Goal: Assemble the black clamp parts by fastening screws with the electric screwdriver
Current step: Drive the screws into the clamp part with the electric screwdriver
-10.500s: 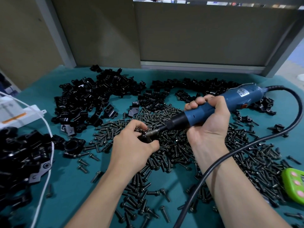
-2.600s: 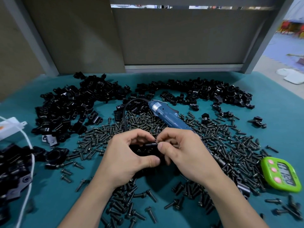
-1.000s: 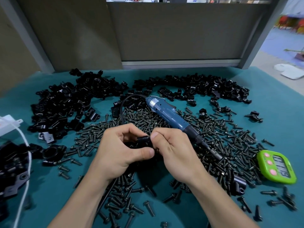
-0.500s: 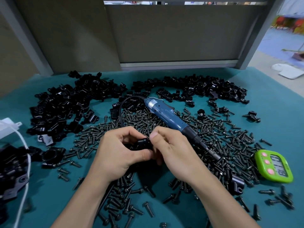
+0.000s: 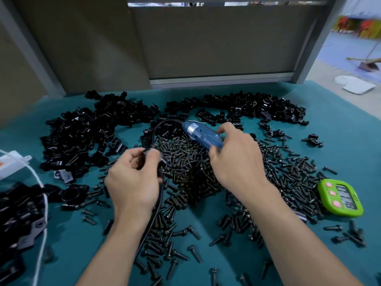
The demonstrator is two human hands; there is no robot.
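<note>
1. Left hand: held over the near-left edge of the screw heap, with thumb and fingertips pinching a small black clamp part. The part is motion-blurred and its shape cannot be made out.
2. Right hand: fingers and thumb are curled round the blue body of the electric screwdriver, right of the left hand and farther out. The tool lies tilted across the screws, and its bit end is hidden under the hand.
3. The screwdriver's black cord loops from the tool's far end and runs near, past the left wrist.
4. Loose screws cover the middle of the teal tabletop.
5. Clamp parts are heaped far left, with more along the far edge.
6. A green timer sits near right.
</note>
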